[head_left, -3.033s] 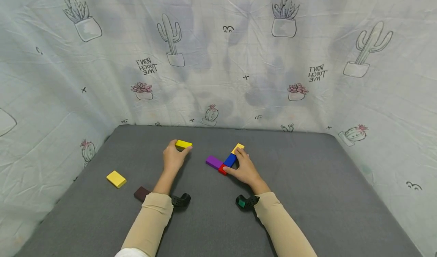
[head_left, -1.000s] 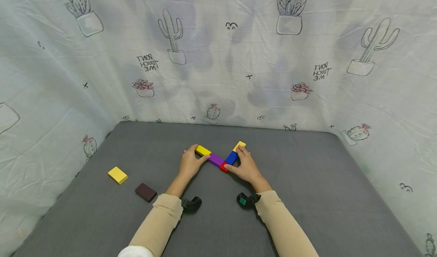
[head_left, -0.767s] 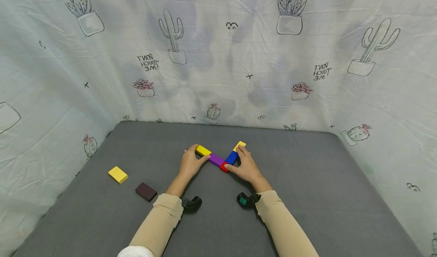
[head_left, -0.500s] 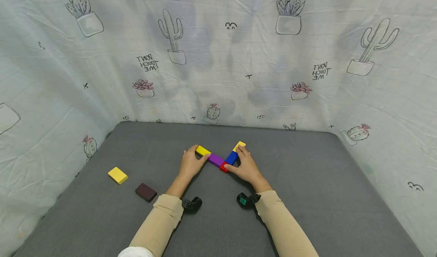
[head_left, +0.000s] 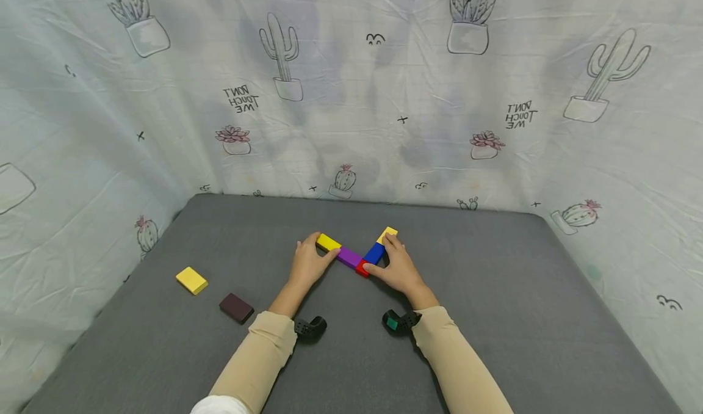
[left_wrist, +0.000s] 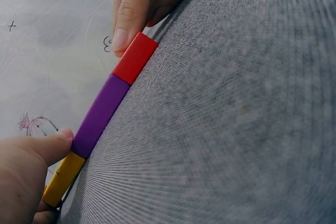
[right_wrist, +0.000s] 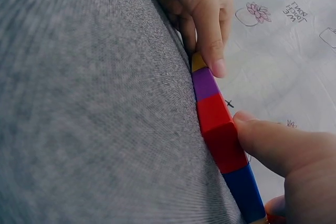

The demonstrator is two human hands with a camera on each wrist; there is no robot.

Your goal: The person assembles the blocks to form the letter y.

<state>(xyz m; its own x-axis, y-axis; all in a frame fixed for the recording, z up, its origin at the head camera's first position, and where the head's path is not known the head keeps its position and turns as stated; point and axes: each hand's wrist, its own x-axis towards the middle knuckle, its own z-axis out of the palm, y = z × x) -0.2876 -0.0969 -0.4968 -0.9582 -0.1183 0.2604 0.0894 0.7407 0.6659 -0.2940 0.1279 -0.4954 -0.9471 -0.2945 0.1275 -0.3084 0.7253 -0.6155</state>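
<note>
In the head view, wooden blocks lie end to end in a V on the table. A yellow block (head_left: 328, 242) and a purple block (head_left: 349, 257) form the left arm; a red block (head_left: 362, 268) sits at the corner; a blue block (head_left: 374, 254) and a lighter yellow block (head_left: 387, 235) form the right arm. My left hand (head_left: 307, 263) pinches the yellow block, its thumb (left_wrist: 59, 142) by the purple joint. My right hand (head_left: 400, 272) spans the right arm, thumb (right_wrist: 257, 129) on the red block and fingers near the blue and lighter yellow blocks, partly hiding them.
Off to the left lie a loose yellow block (head_left: 191, 280) and a dark brown block (head_left: 237, 308), apart from the V. The grey table (head_left: 494, 316) meets a printed white curtain (head_left: 351, 96) at the back and sides.
Since three seconds ago, my left hand has brought the yellow block rightward against the purple block's end. Over the last second, both hands and the blocks have stayed nearly still.
</note>
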